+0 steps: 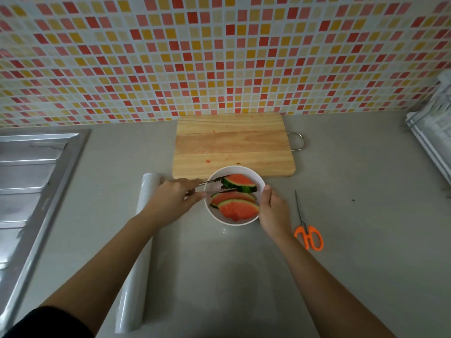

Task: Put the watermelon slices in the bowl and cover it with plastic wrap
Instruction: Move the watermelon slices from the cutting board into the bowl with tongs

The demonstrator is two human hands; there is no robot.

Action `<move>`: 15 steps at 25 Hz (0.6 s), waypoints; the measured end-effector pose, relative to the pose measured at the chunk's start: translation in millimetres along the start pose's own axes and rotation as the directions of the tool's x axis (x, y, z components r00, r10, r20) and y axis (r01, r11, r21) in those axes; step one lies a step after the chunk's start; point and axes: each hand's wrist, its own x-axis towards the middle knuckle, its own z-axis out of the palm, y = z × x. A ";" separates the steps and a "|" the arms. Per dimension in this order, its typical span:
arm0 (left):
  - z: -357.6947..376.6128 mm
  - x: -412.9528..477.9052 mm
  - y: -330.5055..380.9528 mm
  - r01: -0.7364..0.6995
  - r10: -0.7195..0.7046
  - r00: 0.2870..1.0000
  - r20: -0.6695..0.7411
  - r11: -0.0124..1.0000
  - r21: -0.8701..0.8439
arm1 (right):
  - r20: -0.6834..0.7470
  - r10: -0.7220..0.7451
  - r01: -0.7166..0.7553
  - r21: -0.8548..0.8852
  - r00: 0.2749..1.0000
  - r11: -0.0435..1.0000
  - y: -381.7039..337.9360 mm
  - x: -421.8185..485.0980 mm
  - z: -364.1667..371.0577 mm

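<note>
1. Our left hand (174, 201) is curled round the handles of a pair of metal tongs (214, 187), thumb and fingers pinching them, just left of the bowl.
2. Our right hand (273, 211) grips the right side of the white bowl (212, 214), with the thumb up at the rim and the fingers wrapped round the outer wall.
3. The bowl stands on the grey counter (244, 276), touching or just overlapping the near edge of the cutting board (233, 145).
4. Three watermelon slices (238, 208) lie in the bowl. Two overlap at the near side, red flesh up, and one sits at the far side with its dark green rind facing the middle.
5. The tongs reach over the left rim. Their tips stand apart on either side of the far slice's rind end, and we cannot tell whether they press on it.
6. The roll of plastic wrap (139, 252) lies on the counter to the left, partly under our left forearm.
7. The wooden board carries a few red smears and has a metal loop at its right end. Its far edge lies near the tiled wall (219, 57).
8. Orange-handled scissors (308, 236) lie right of the bowl, blades pointing away from us. A steel sink (31, 179) is at the far left.
</note>
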 end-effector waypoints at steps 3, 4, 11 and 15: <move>-0.3 4.7 7.7 0.052 -0.060 0.997 0.039 0.980 0.194 | 0.006 0.006 -0.006 -0.019 1.000 1.000 -0.3 0.2 -0.5; -6.1 4.3 8.0 0.061 -0.073 0.997 0.039 0.968 0.244 | 0.007 0.009 -0.009 -0.026 1.000 1.000 0.1 0.9 -0.3; -33.9 30.8 -11.9 0.425 -0.428 0.879 -0.209 0.903 -0.061 | 0.006 -0.006 0.006 -0.019 1.000 1.000 2.0 0.5 -0.4; 11.7 80.1 -24.0 0.618 -0.621 0.770 -0.146 0.783 -0.070 | -0.014 -0.018 0.018 -0.029 1.000 0.999 2.1 1.5 0.1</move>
